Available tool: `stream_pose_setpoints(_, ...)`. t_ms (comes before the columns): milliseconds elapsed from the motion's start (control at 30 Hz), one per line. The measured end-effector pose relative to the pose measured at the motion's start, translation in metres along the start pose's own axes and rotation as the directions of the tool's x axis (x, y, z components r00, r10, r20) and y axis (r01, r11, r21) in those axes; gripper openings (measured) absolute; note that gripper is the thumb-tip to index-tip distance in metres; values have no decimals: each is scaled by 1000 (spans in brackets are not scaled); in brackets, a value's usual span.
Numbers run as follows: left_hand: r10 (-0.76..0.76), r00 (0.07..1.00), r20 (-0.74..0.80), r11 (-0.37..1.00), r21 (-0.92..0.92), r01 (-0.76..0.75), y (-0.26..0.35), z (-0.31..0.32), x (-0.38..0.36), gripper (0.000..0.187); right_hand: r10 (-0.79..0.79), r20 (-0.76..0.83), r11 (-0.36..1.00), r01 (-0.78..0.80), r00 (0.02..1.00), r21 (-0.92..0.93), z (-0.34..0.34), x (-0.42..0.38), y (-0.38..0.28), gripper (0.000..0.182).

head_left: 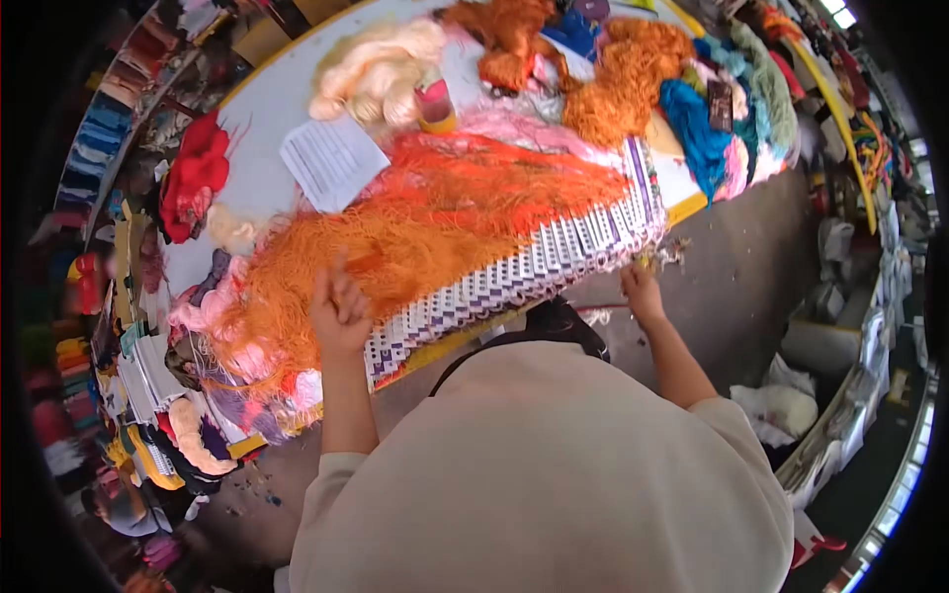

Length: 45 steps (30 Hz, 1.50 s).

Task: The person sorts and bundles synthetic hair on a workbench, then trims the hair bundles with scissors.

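The left hand (343, 304), fingers loosely parted beside stringy orange yarn (425, 259), and the right hand (643, 287), hold unclear, are near opposite ends of the long, white, dark-dotted card row (549, 255).

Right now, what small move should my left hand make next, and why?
Perhaps your left hand could gently lift a few orange threads: it appears over them, near the left end of the row of white dotted strips, while your right hand is farther off, by the row's right end.
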<state>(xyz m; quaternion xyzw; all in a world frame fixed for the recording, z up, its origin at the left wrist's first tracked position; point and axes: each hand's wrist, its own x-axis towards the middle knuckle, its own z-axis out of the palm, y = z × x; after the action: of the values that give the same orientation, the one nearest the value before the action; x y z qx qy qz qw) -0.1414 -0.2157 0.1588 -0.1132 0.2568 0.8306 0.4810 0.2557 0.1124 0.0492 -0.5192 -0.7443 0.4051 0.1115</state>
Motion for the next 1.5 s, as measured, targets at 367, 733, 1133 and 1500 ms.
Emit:
stream_pose_setpoints(367,-347,908,-234,774,475,418,-177,16,128,25,-188,303,982,169,934,89,33,94,-37,18)
stream_pose_setpoints(733,-101,876,-472,257,838,481,-288,4,204,20,-239,642,945,326,729,-18,79,155,-34,17)
stream_pose_setpoints(1133,-267,851,-451,447,725,525,-290,17,215,17,-177,777,968,252,604,24,76,177,-41,18)
stream_pose_setpoints(1500,22,858,-514,247,834,493,-265,18,209,12,-151,773,987,133,616,88,80,178,-27,27)
